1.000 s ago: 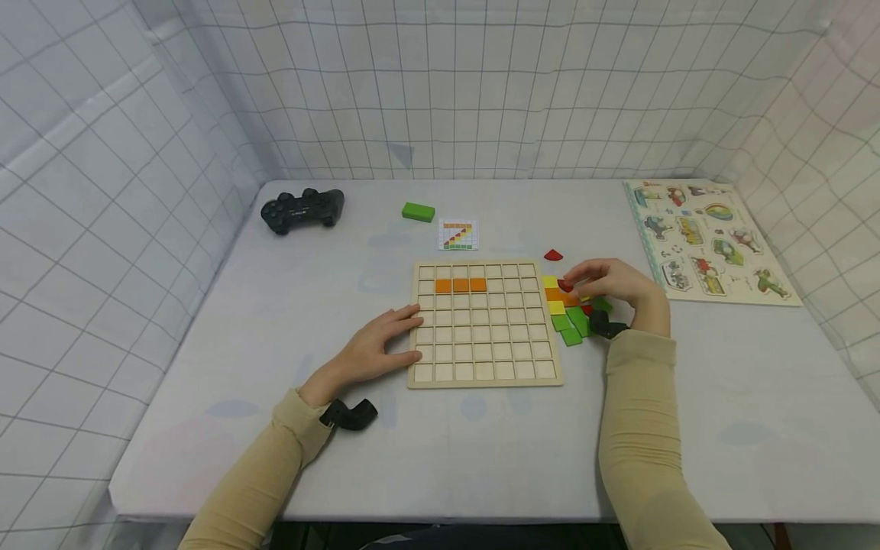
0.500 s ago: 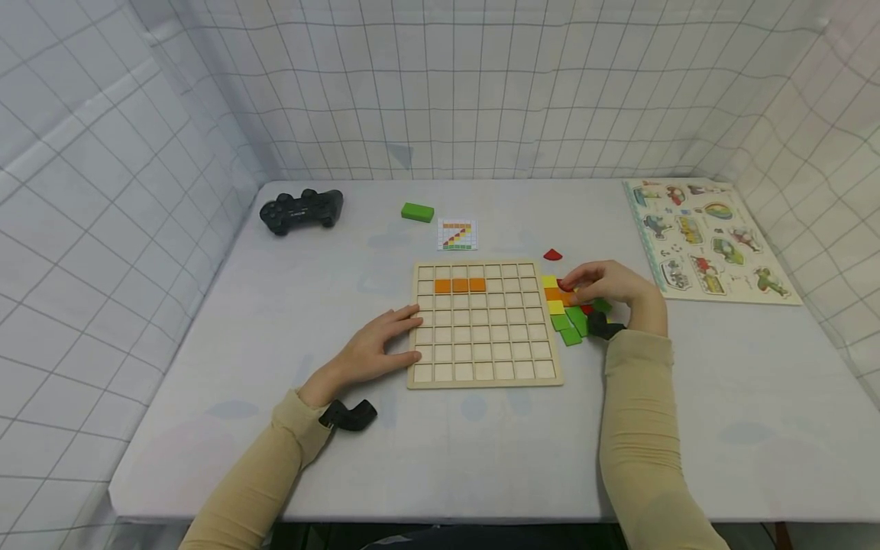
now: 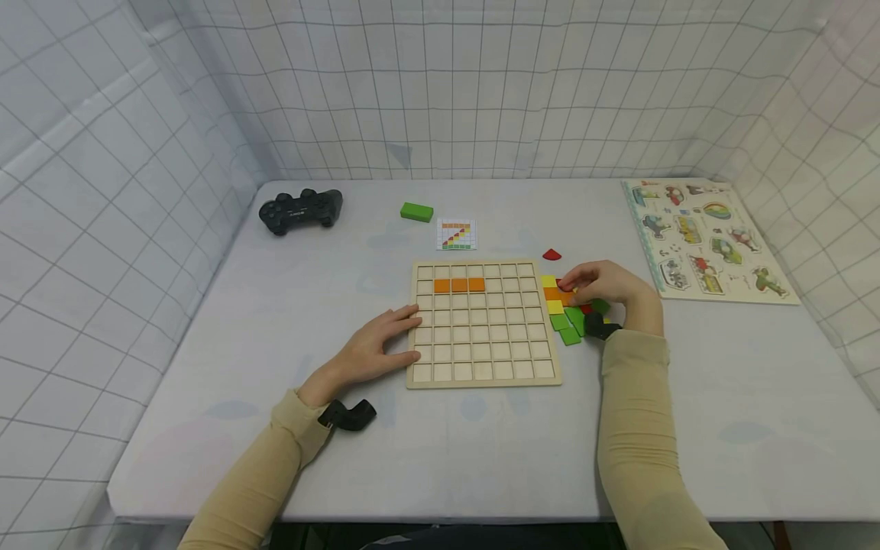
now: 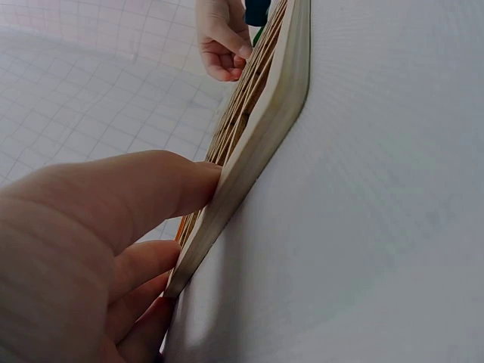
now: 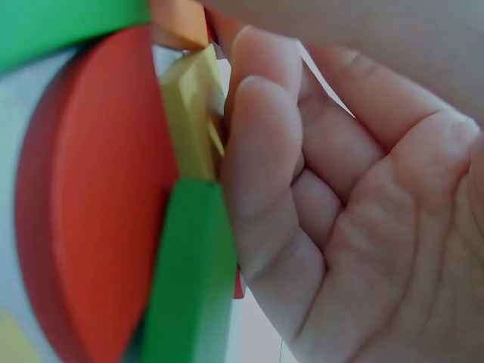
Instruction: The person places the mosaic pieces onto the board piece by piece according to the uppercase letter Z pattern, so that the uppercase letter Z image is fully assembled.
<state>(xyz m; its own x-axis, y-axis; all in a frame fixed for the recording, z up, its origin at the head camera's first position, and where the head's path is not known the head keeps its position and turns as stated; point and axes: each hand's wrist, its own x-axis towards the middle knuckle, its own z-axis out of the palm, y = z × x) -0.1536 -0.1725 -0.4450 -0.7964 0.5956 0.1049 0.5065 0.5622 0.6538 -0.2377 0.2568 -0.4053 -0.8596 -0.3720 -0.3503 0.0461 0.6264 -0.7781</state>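
Note:
The left hand (image 3: 374, 347) rests its fairly straight fingers and thumb on the left edge of a wooden grid board (image 3: 484, 382); the left wrist view shows the thumb on the board's rim (image 4: 253, 155). Three orange squares (image 3: 459, 285) lie in the board's second row. Right of the board, the right hand (image 3: 615, 289) pinches at a small red piece (image 3: 561, 285) among loose pieces, its fingertips partly covering it. In the right wrist view the fingers curl beside a yellow piece (image 5: 181, 113), a green piece (image 5: 189, 272) and a large curved red piece (image 5: 113, 189).
A small pattern card (image 3: 457, 234) and a green block (image 3: 416, 212) lie behind the board. A black game controller (image 3: 301, 210) is at the back left, an illustrated board (image 3: 711, 237) at the back right. Another red piece (image 3: 552, 254) lies behind the pile.
The right hand has shifted slightly left over the pile, and its fingers cover more of the red piece. The left hand keeps its place on the board.

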